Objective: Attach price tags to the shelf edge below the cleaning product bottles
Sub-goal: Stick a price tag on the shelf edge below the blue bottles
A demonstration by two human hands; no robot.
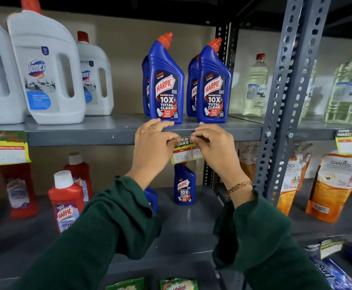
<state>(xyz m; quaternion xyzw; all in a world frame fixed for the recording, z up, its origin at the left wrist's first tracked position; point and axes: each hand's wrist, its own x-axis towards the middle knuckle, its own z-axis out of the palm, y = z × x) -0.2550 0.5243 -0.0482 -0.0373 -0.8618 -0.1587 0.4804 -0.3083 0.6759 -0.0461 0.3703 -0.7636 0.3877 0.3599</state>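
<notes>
head view: pressing a price tag (183, 151) onto the grey shelf edge (83, 137).

pinching the top of the tag with both hands, left hand (153, 143) gripping its left side and right hand (213, 145) gripping its right side, fingers curled shut on the paper. hanging just under two blue harpic bottles (166, 80) standing on the shelf, with more blue ones tucked behind. showing "120" in one white box, the next box partly hidden by the right hand. sitting far to the left, under big white domex jugs (45, 68), another yellow tag (4, 147). wearing green sleeves (99, 233) and a thread bracelet (238, 186) on the right wrist.
</notes>
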